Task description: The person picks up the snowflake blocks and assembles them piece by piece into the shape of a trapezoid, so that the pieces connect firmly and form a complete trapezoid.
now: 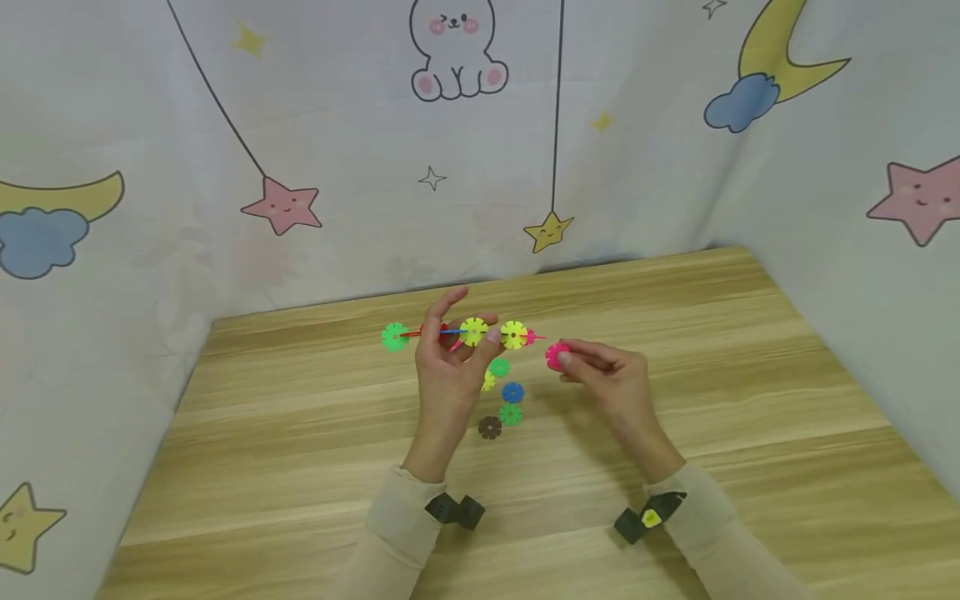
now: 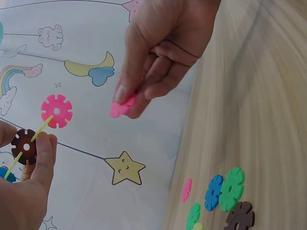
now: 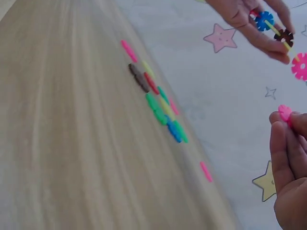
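Note:
My left hand (image 1: 448,392) grips a chain of notched plastic snowflake discs, raised above the table. In the head view, a green disc (image 1: 395,337) forms the chain's left end, and yellow discs (image 1: 514,335) stand toward the right. The left wrist view shows a brown disc (image 2: 20,142) between the left fingers and a pink disc (image 2: 64,103) at the chain's end. My right hand (image 1: 617,379) pinches a single pink disc (image 1: 555,357) between thumb and fingers, a short gap right of the chain. Left fingers hide part of the chain.
Loose discs lie on the wooden table (image 1: 300,467) below the hands, among them a blue disc (image 1: 513,392), a green disc (image 1: 511,415) and a brown disc (image 1: 490,427). A printed curtain (image 1: 360,108) hangs behind the table and along both sides.

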Available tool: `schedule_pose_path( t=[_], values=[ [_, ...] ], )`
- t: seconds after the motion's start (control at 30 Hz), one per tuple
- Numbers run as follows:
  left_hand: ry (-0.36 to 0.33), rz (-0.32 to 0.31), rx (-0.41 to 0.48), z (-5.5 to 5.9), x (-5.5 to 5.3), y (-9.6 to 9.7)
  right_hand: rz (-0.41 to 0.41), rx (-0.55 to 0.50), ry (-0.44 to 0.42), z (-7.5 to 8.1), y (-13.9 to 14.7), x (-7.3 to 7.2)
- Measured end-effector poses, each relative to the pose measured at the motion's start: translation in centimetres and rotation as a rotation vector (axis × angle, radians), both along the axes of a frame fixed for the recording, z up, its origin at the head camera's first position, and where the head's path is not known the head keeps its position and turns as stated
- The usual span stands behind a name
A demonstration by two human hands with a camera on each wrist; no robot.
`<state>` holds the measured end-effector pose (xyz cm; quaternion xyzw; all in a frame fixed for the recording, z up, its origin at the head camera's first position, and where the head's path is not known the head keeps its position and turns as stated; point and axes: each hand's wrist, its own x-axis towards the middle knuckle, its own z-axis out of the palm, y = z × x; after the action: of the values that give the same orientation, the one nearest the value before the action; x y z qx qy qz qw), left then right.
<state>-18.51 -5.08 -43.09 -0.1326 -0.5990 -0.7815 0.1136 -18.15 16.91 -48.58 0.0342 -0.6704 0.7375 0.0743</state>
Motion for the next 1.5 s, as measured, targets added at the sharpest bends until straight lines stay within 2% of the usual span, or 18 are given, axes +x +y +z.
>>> schedule_pose_path(
  t=[0.17,0.5,0.83,1.0,1.33,1.5],
  values=[
    [0.000,0.002,-0.011,0.0,0.0,0.0,0.000,-0.048,0.056,1.4,-0.2,0.4],
    [-0.011,-0.007,-0.015,-0.1,0.1,0.3,-0.010,-0.113,0.070,2.5,-0.5,1.1],
    [-0.009,-0.053,-0.078,0.0,0.2,0.2,0.070,-0.059,0.104,2.9,0.1,1.0],
    [-0.027,-0.089,-0.089,-0.1,0.2,0.3,0.089,-0.049,0.118,3.0,0.6,1.0],
    [-0.013,-0.108,-0.182,-0.3,0.4,0.4,0.107,0.000,0.131,3.0,0.8,0.9],
    [-0.020,-0.124,-0.148,-0.1,0.3,0.2,0.086,-0.009,0.130,3.2,0.5,0.9]
  ],
)
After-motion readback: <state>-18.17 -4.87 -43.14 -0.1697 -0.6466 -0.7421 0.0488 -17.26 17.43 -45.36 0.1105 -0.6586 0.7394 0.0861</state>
